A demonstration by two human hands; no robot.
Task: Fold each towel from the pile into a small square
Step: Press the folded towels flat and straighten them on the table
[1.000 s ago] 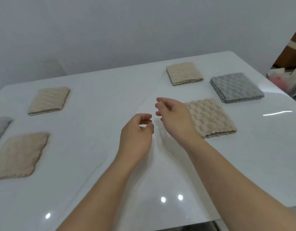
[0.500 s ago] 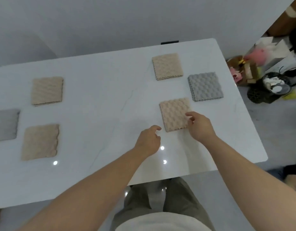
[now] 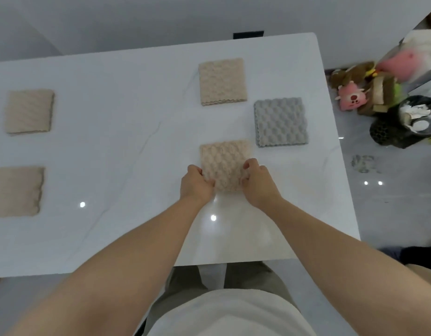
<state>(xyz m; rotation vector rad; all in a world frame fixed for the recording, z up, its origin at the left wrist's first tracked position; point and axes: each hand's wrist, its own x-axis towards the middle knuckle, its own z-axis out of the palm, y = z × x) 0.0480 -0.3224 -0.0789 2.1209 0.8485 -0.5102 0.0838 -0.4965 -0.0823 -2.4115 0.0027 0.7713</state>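
A beige bubble-textured towel (image 3: 224, 163), folded to a small square, lies on the white table (image 3: 127, 146) in front of me. My left hand (image 3: 196, 184) grips its near left edge, fingers curled onto the cloth. My right hand (image 3: 257, 181) grips its near right edge the same way. The towel's near corners are hidden under my fingers. Another folded beige towel (image 3: 222, 81) lies farther back, and a folded grey towel (image 3: 280, 121) lies to the right of it.
Two more folded beige towels (image 3: 29, 111) (image 3: 17, 191) lie at the table's left side. The table's right edge runs close past the grey towel. On the floor to the right stand plush toys (image 3: 350, 98), a dark bin (image 3: 413, 122) and boxes.
The camera has tilted down over the table. Both hands moved from mid-air above the table onto the near beige towel and took hold of its two sides.
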